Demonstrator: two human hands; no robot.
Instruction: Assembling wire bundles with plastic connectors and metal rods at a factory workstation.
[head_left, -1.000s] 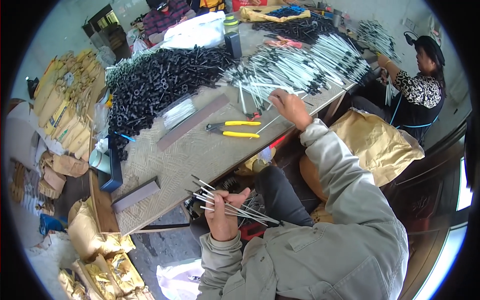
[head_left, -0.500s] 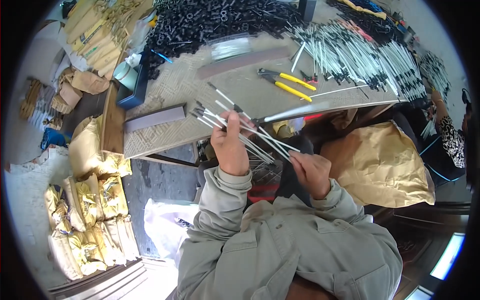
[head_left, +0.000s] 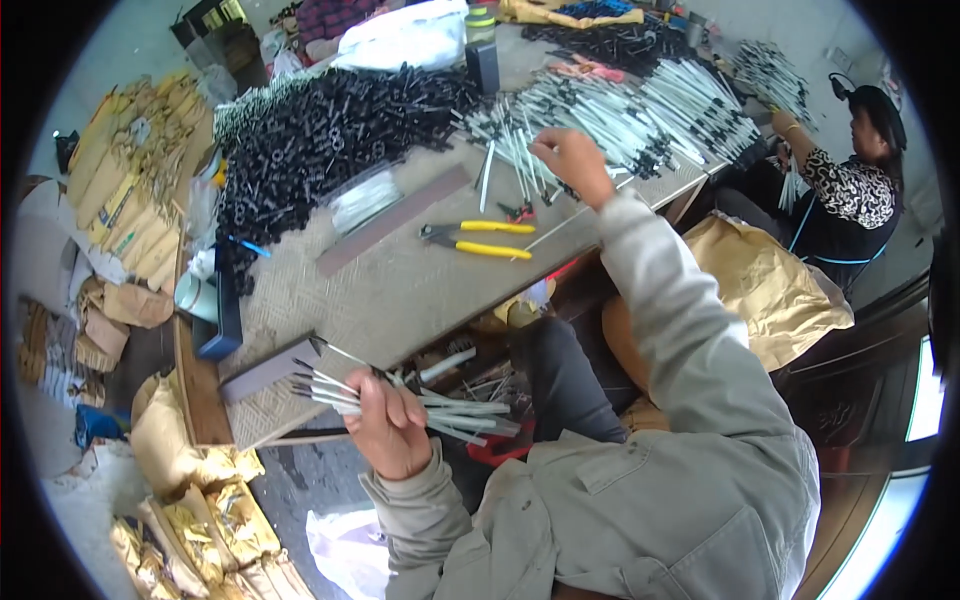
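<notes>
A bundle of black-tipped white rods (head_left: 465, 408) is gripped in the left hand (head_left: 388, 425) at the front edge of a crowded tabletop (head_left: 400, 290), while the right hand (head_left: 575, 165), its fingers curled, is held out over the near side of a heap of similar rods (head_left: 600, 110). Whether a rod is pinched there cannot be made out.

The bundle is splayed at several angles, so rods could be shed toward the lap or floor if the grip were loosened. In the heap, lengths are crossed and overlapped; neighbours could be dragged along if one were pulled sharply. A thin rod (head_left: 555, 231) is left lying near the front edge, close to the right sleeve (head_left: 650, 260), and could be swept off by a lowered forearm.

Movement is limited at the back by a mound of black fittings (head_left: 320, 150) and, farther forward, by a long brown bar (head_left: 395, 220) and yellow-handled pliers (head_left: 490, 248). The most open room is found between that bar and a shorter grey bar (head_left: 268, 370) at the near left corner, where the bundle's tips might be snagged.
</notes>
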